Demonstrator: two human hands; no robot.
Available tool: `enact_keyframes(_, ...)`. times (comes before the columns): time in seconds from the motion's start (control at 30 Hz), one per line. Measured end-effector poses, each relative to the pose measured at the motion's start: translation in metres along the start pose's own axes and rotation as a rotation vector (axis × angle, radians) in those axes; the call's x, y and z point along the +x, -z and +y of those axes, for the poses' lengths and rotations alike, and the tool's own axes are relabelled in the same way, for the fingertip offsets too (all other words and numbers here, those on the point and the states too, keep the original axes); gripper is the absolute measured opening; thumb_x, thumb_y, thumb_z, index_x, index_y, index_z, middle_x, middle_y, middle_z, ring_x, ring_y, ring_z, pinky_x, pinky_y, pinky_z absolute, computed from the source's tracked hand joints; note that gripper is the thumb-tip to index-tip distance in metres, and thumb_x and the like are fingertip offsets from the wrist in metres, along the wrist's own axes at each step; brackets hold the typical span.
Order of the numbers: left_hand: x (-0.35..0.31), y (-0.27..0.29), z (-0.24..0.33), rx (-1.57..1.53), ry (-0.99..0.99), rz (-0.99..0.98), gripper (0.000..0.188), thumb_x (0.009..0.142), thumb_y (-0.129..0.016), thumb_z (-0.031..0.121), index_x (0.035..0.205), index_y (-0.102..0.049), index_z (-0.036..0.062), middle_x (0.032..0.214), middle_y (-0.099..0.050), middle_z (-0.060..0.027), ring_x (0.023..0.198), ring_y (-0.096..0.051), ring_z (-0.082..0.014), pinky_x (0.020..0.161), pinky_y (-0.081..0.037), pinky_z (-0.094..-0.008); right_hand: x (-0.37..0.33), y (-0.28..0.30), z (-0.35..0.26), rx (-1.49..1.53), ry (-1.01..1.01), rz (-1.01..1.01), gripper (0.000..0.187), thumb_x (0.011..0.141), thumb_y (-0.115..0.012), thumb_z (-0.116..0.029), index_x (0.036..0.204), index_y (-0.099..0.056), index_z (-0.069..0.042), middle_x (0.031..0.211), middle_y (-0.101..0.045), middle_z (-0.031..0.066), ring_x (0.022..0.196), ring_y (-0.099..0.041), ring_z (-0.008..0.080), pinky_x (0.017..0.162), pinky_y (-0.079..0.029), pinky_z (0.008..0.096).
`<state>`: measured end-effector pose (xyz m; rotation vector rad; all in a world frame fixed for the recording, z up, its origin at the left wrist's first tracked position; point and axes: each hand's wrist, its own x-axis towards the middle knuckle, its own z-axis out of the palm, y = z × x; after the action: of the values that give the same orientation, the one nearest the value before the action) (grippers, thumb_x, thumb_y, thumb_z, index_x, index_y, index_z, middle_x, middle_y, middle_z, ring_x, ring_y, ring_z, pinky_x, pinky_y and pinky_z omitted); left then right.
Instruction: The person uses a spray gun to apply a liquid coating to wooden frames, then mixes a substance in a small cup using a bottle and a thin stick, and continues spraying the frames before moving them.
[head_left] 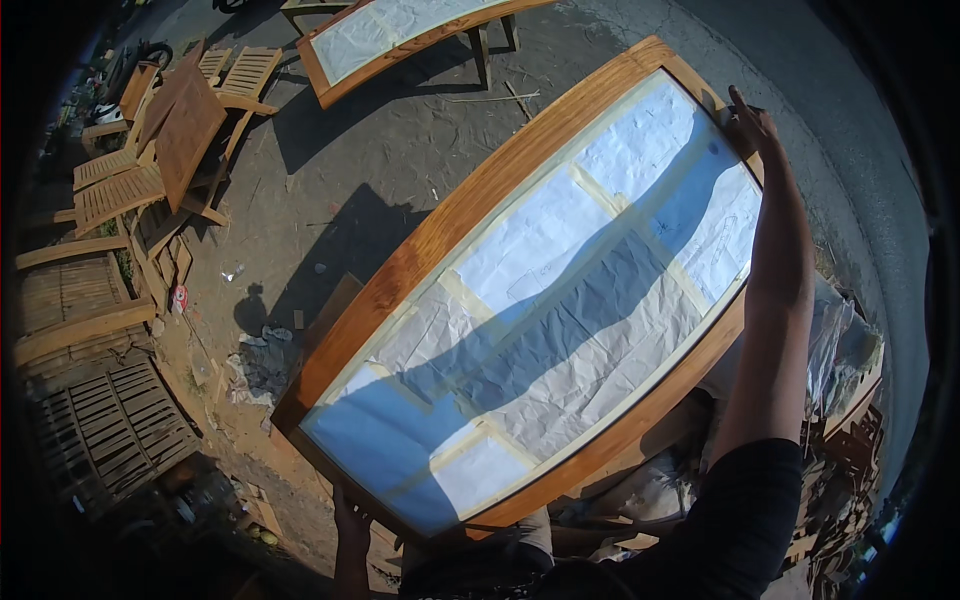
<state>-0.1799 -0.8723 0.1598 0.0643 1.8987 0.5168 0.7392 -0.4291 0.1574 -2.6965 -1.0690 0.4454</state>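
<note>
A long wooden frame (400, 265) with a glossy orange-brown finish lies slantwise in front of me, from the lower left to the upper right. Sheets of white and brownish paper (585, 350), some creased, cover its inside and are joined with pale tape along the seams and borders. My right hand (752, 128) grips the far right end, its fingers partly hidden by the edge. At the near left end my left hand (350, 522) holds the frame from beneath, mostly in shadow. My arm's shadow falls across the paper.
Another paper-covered frame (395, 45) rests on a wooden stand (482, 60) at the far side. Slatted wooden chairs (120, 195) and a brown board (190, 140) stand at left, above a slatted rack (120, 415). Wood scraps (850, 500) and plastic sheeting (840, 340) lie at right.
</note>
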Motion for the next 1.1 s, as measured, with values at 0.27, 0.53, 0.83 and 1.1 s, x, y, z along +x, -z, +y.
enact_keyframes(0.27, 0.015, 0.028, -0.017, -0.135, 0.063, -0.157, 0.088, 0.092, -0.051, 0.073, 0.155, -0.034, 0.0139, 0.148, -0.040, -0.0148, 0.134, -0.043, -0.0332, 0.108, -0.038, -0.0532, -0.153, 0.013, 0.009, 0.261, 0.232, 0.362, 0.066, 0.092, -0.060, -0.067, 0.132, -0.068, -0.015, 0.133, -0.066, 0.0174, 0.122, -0.064, 0.0351, 0.104, -0.049, 0.0422)
enact_keyframes(0.53, 0.067, 0.068, -0.033, -0.116, -0.059, -0.573, 0.083, 0.092, -0.051, 0.073, 0.148, -0.041, 0.0123, 0.143, -0.046, -0.0137, 0.132, -0.045, -0.0323, 0.109, -0.034, -0.0565, -0.466, -0.027, 0.109, 0.500, 0.081, 0.614, 0.042, 0.101, -0.062, -0.037, 0.118, -0.071, 0.000, 0.108, -0.075, 0.0155, 0.103, -0.068, 0.0203, 0.092, -0.050, 0.0334)
enact_keyframes(0.83, 0.084, 0.067, -0.014, 0.003, -0.061, -0.990, 0.102, 0.090, -0.050, 0.075, 0.156, -0.023, 0.0014, 0.154, -0.031, -0.0201, 0.144, -0.032, -0.0364, 0.119, -0.020, -0.0583, -0.922, -0.187, 0.179, 0.813, -0.472, 0.311, 0.051, 0.100, -0.062, -0.043, 0.108, -0.072, 0.006, 0.100, -0.074, 0.0116, 0.091, -0.071, 0.0204, 0.085, -0.053, 0.0331)
enact_keyframes(1.1, 0.080, 0.068, -0.009, 0.125, -0.094, -0.930, 0.104, 0.088, -0.054, 0.074, 0.155, -0.025, 0.0007, 0.153, -0.034, -0.0181, 0.143, -0.034, -0.0361, 0.118, -0.025, -0.0565, -1.236, -0.326, 0.168, 0.569, -0.894, -0.165, 0.051, 0.093, -0.064, -0.046, 0.096, -0.072, 0.004, 0.089, -0.073, 0.0231, 0.092, -0.073, 0.0366, 0.084, -0.053, 0.0434)
